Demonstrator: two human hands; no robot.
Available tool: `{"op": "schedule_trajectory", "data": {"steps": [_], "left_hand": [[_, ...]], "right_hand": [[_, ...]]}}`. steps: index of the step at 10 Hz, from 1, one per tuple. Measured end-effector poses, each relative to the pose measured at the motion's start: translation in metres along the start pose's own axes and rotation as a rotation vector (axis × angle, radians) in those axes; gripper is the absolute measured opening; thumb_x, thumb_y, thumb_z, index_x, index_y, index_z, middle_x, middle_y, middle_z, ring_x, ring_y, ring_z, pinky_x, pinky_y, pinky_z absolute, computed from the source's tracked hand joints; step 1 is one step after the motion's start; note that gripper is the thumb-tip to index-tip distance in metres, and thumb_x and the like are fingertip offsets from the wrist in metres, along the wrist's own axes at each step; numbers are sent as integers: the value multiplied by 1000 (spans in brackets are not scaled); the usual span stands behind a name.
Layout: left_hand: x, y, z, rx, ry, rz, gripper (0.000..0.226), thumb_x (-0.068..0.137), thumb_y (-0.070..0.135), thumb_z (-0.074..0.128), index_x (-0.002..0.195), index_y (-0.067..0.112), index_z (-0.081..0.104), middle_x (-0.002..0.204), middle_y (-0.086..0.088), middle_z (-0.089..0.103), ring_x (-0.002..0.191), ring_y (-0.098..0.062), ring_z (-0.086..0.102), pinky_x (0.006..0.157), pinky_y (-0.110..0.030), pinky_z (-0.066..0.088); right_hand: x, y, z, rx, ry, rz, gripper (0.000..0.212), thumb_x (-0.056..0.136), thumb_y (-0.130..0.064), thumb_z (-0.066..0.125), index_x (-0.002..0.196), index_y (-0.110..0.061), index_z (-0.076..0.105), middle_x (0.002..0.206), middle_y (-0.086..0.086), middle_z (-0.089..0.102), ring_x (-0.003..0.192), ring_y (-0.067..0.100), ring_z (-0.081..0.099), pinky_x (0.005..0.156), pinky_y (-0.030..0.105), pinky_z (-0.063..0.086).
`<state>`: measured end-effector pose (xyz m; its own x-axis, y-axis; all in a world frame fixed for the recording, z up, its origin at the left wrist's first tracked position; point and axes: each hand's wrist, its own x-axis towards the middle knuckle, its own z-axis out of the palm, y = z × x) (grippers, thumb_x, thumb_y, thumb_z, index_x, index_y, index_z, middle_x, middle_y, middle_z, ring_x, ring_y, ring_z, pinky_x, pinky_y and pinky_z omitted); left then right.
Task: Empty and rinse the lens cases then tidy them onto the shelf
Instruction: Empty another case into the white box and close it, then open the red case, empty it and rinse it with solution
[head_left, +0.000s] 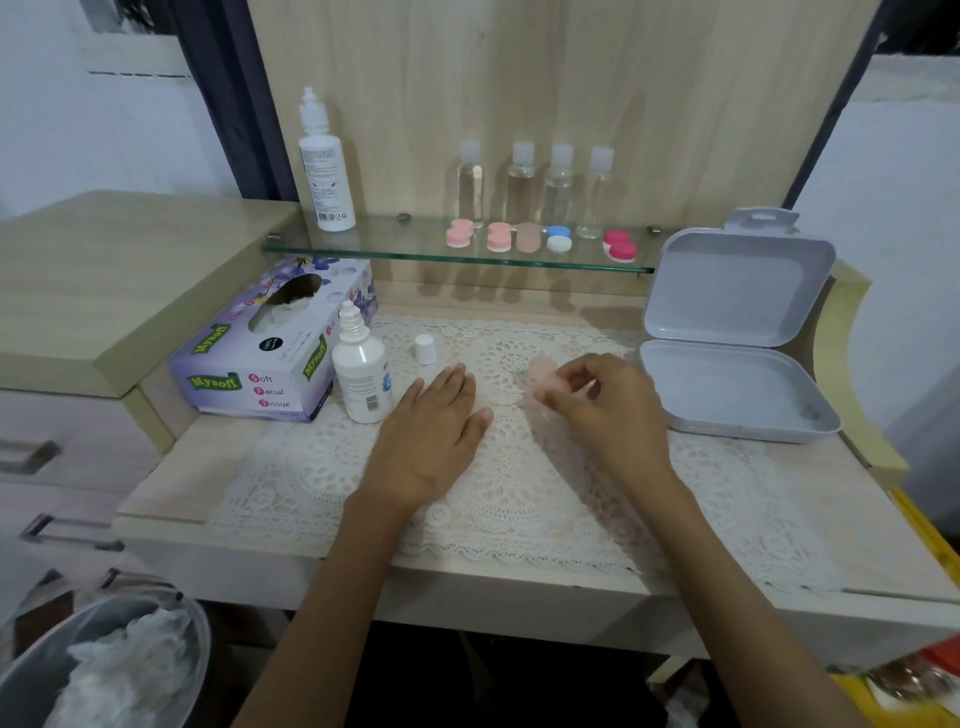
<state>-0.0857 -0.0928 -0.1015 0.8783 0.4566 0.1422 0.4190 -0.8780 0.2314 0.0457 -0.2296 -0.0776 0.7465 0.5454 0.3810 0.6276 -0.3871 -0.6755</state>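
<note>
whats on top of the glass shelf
On the glass shelf: a tall white bottle, four clear bottles, and five lens cases in front. The cases partly hide some bottle bases.

Right hand (605, 400) pinches pink lens case (544, 378) over doily (519, 483)

Soft overhead light, faint shadows of clear bottles (522, 182) below glass shelf (363, 249) at 12 o'clock, right hand (605, 405) and pinched pink case (541, 370) motion-blurred, wide-angle bowing at edges, 7 o'clock corner dim.
</note>
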Motion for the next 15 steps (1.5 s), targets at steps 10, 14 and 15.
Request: {"op": "schedule_trajectory", "data": {"steps": [10, 14, 15], "left_hand": [[1, -1, 1, -21, 22, 1, 57, 102, 43, 20, 151, 15, 15, 160, 2, 8, 146, -6, 2, 120, -31, 1], [1, -1, 0, -28, 15, -4, 57, 102, 43, 20, 151, 16, 14, 160, 3, 7, 145, -5, 0, 119, -30, -1], [1, 0, -1, -36, 13, -4, 57, 102, 43, 20, 151, 16, 14, 160, 3, 7, 145, -5, 0, 119, -30, -1]], "right_hand": [[138, -20, -12, -559, 308, -186, 14, 86, -11, 59, 92, -3, 69, 101, 11, 54, 96, 30, 47, 63, 35, 36], [143, -19, -12, -630, 219, -194, 30, 80, -2, 49, 106, -1, 65, 106, 19, 54, 95, 38, 48, 83, 43, 37], [142, -19, -12, -574, 176, -179, 31, 81, 3, 50, 109, 1, 61, 107, 21, 53, 93, 41, 51, 75, 41, 40]]}}
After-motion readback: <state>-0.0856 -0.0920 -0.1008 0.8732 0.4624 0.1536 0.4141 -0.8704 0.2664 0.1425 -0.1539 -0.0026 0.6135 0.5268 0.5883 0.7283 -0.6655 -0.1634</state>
